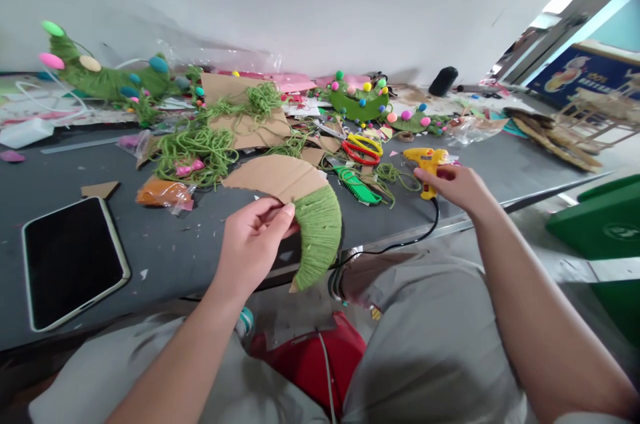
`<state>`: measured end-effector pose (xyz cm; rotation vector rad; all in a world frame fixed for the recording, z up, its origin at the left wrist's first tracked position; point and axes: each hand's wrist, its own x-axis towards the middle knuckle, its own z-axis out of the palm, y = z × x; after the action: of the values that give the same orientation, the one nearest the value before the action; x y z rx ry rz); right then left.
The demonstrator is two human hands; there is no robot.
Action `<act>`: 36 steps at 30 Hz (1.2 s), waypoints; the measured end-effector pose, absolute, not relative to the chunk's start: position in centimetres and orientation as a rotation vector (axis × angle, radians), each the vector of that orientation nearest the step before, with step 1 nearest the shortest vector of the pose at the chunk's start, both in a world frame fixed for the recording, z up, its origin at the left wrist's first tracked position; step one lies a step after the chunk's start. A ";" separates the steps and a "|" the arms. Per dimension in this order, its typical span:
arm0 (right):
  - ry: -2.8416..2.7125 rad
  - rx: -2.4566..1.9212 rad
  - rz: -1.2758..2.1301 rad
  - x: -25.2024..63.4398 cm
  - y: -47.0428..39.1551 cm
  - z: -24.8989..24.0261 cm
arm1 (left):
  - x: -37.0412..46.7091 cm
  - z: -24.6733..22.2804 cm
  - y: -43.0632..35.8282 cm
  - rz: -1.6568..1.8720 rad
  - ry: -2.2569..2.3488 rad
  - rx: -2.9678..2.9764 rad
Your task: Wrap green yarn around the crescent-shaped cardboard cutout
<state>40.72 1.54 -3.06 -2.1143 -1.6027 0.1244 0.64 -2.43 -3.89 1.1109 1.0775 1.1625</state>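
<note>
My left hand [260, 237] pinches the inner edge of a cardboard crescent [280, 176], whose lower half is wrapped in green yarn [321, 231]. The upper half is bare cardboard. The crescent is held over the table's front edge. On the right, my right hand [453, 185] grips a yellow glue gun [426, 161] with its nozzle pointing left and a black cord hanging from it. Between the hands lie a green box cutter [357, 185] and scissors with red and yellow handles [363, 149].
A tablet [75, 261] lies at the left front, near an orange packet [165, 193]. Tangled green yarn [197, 152] covers the middle left. Finished crescents with pompoms [360, 104] stand along the wall. A green bin [600, 217] is at the right.
</note>
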 end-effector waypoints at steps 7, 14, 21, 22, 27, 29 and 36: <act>-1.159 -1.898 0.551 38.0 2.3 -2.7 | 1.2 -3.8 -2.3 1.188 1.061 1.103; -1.228 -1.337 0.936 30.8 -2.6 -0.1 | 0.9 -3.7 -2.5 1.332 1.230 1.353; -1.617 -1.319 0.840 25.0 -5.9 0.1 | 0.8 -3.8 -3.7 1.405 1.313 1.592; -1.710 -1.279 0.828 24.6 -5.9 0.0 | 0.9 -3.7 -3.9 1.414 1.330 1.643; -1.921 -1.136 0.738 23.6 -5.6 -0.3 | 1.0 -3.2 -4.3 1.469 1.306 1.739; -1.927 -1.134 0.733 23.5 -5.6 -0.4 | 1.0 -3.1 -4.4 1.490 1.292 1.747; -1.946 -1.123 0.744 23.2 -5.3 -0.9 | 0.7 -3.2 -4.3 1.507 1.270 1.727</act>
<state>23.19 -5.30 -0.87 -1.1231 -1.9461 0.7437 0.73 -4.32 -3.17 1.7267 1.2697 1.5068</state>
